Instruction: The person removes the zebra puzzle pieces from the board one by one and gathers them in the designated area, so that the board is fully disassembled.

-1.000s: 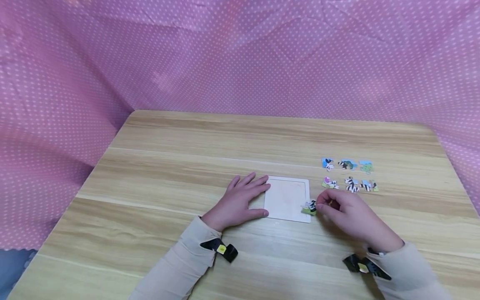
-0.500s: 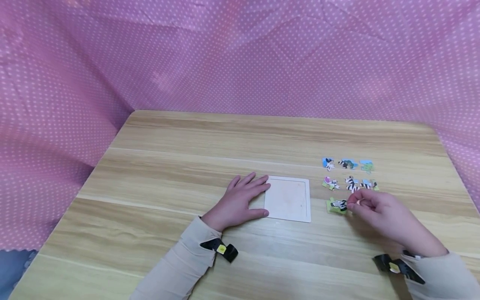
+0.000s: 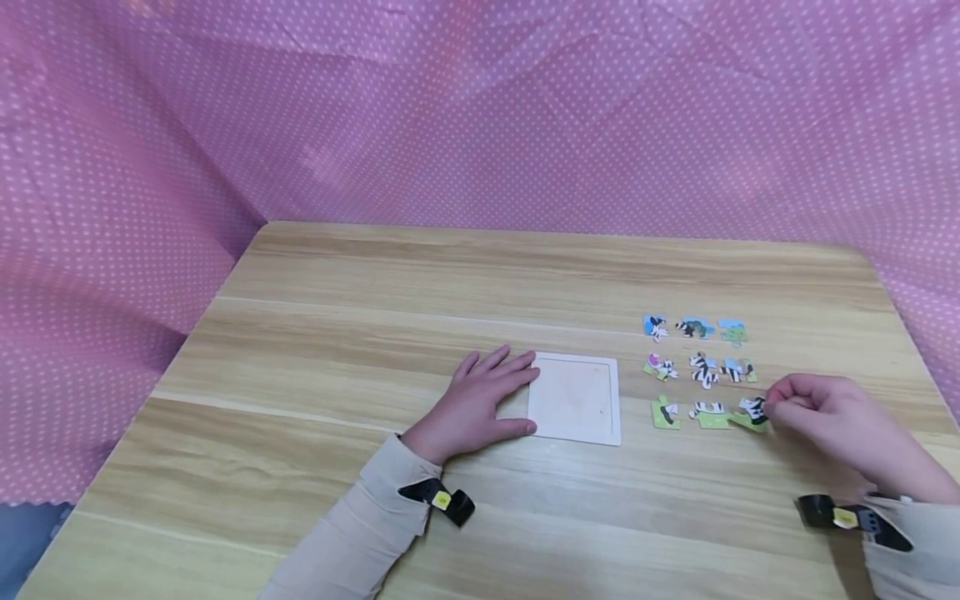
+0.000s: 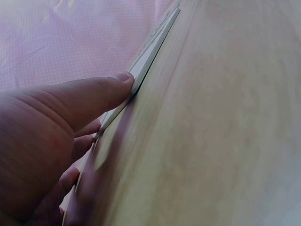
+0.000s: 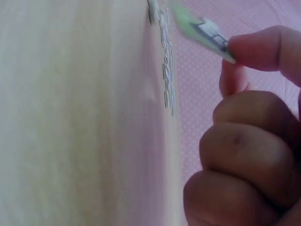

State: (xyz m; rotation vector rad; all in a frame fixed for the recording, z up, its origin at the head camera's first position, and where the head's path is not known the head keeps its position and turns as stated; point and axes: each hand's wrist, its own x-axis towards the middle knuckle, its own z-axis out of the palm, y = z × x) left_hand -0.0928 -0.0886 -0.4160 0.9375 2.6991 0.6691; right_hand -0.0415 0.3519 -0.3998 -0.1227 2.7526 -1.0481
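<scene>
- Moving right from the tray (image 3: 573,432), the right hand (image 3: 832,417) is pinching a green puzzle piece (image 3: 752,412), apparently just touching down.
- Left hand (image 3: 480,404) is lying flat, steadying the emptied tray; nine pieces are now lying outside.

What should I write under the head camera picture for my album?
Right hand pinches a zebra puzzle piece; left hand steadies the tray.

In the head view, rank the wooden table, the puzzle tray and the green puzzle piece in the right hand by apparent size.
1. wooden table
2. puzzle tray
3. green puzzle piece, pinched by the right hand

All lie at similar depth, so nearness hardly skews this ranking.
</scene>
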